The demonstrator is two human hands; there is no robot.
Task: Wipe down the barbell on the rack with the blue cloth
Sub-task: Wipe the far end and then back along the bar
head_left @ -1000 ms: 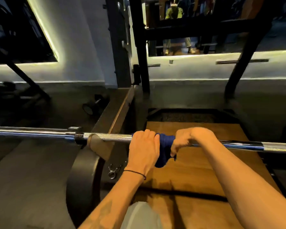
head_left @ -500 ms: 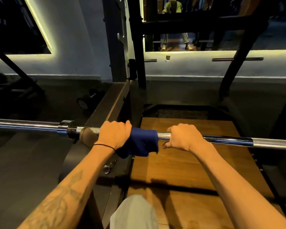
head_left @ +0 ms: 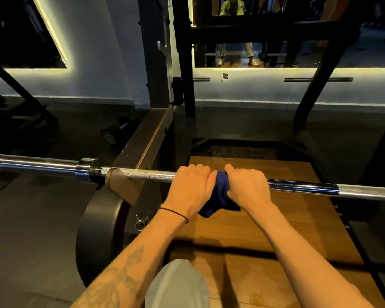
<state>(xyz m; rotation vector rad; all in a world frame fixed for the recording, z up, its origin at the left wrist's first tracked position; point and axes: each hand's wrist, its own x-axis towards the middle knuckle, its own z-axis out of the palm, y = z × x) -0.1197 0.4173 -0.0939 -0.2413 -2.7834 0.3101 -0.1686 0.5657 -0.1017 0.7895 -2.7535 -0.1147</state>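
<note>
Head view: the barbell (head_left: 142, 175) lies level across the frame, its left part resting on a tan rack hook (head_left: 120, 185) above a wooden platform (head_left: 242, 230). The left hand (head_left: 190, 188) and right hand (head_left: 246, 185) sit side by side on the shaft, both with fingers curled over it and gripping the blue cloth (head_left: 219, 196), which is bunched between them and hangs below the bar. A black weight plate (head_left: 98, 230) stands at lower left, with a spring clip (head_left: 142, 221) just beside it.

Barbell (head_left: 142, 174) rests on rack (head_left: 129, 190); blue cloth (head_left: 218, 196) on barbell.
</note>
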